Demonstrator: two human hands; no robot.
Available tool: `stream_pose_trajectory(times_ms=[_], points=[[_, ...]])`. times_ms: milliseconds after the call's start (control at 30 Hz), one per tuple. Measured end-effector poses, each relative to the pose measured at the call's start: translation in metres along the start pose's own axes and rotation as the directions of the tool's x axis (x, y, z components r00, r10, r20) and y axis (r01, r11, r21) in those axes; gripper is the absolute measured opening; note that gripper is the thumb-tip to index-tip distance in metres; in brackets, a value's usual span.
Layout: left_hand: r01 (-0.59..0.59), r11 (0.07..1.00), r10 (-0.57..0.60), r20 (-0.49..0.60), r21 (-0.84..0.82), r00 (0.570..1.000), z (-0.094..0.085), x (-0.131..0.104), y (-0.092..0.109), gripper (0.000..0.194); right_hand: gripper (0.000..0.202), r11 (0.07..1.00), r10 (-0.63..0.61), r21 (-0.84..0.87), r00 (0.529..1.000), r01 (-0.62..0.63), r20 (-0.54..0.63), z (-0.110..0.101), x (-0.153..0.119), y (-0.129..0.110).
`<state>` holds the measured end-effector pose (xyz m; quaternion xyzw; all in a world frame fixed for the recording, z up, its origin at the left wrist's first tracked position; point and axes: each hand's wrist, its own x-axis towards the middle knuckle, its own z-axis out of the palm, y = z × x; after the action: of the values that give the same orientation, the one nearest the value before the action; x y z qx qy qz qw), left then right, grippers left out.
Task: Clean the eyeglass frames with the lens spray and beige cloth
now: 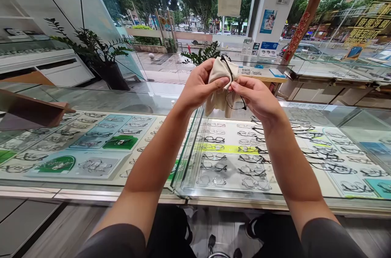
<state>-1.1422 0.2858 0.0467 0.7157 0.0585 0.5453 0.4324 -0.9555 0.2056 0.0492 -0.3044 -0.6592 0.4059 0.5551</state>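
Above the glass display counter, my left hand (200, 85) is closed around a beige cleaning cloth (217, 70), its thumb pressed on the folds. A pair of dark-rimmed eyeglasses (236, 101) is held upright on edge between both hands. One lens hangs below my fingers; the other is mostly covered by the cloth. My right hand (255, 97) pinches the frame near its middle, thumb and forefinger close to the left thumb. Loose cloth drapes down behind the lower lens. The dark upper part of the frame shows against the top of the cloth.
Rows of eyeglasses (214, 156) lie inside the glass display counter (186, 186) below my arms. A brown tilted panel (33, 109) stands at the left. Potted plants (104, 62) are by the window. More display cases (336, 66) stand at the right.
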Motion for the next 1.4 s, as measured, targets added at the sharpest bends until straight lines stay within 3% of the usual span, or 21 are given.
stream_pose_trajectory(times_ms=[267, 767, 933, 1033, 1267, 1400], points=[[0.019, 1.000, -0.019, 0.010, -0.020, 1.000, 0.000, 0.001, 0.001, 0.046, 0.049, 0.999, 0.031, -0.020, 0.999, -0.031, -0.006, -0.001, -0.001, -0.004], [0.033, 0.999, -0.033, 0.039, 0.000, 0.999, 0.002, -0.002, 0.011, 0.047, 0.040, 0.999, 0.039, -0.021, 0.997, -0.038, 0.059, -0.004, -0.005, -0.006], [-0.033, 0.999, 0.034, -0.064, 0.014, 0.997, 0.015, -0.004, 0.009, 0.046, 0.043, 0.999, 0.039, 0.036, 0.998, -0.041, 0.056, -0.001, -0.006, -0.004], [-0.045, 0.999, 0.044, -0.109, -0.011, 0.993, 0.015, -0.003, 0.005, 0.047, 0.042, 0.999, 0.034, 0.030, 0.998, -0.036, 0.058, 0.000, -0.007, -0.006], [0.073, 0.996, -0.067, 0.096, -0.055, 0.993, -0.002, -0.004, 0.007, 0.044, 0.041, 0.996, 0.074, 0.046, 0.996, -0.076, 0.052, -0.005, -0.009, -0.013], [-0.040, 0.998, 0.037, -0.059, -0.043, 0.998, 0.013, -0.005, 0.003, 0.048, 0.040, 0.993, 0.052, 0.104, 0.997, -0.057, 0.059, 0.003, -0.005, -0.005]])
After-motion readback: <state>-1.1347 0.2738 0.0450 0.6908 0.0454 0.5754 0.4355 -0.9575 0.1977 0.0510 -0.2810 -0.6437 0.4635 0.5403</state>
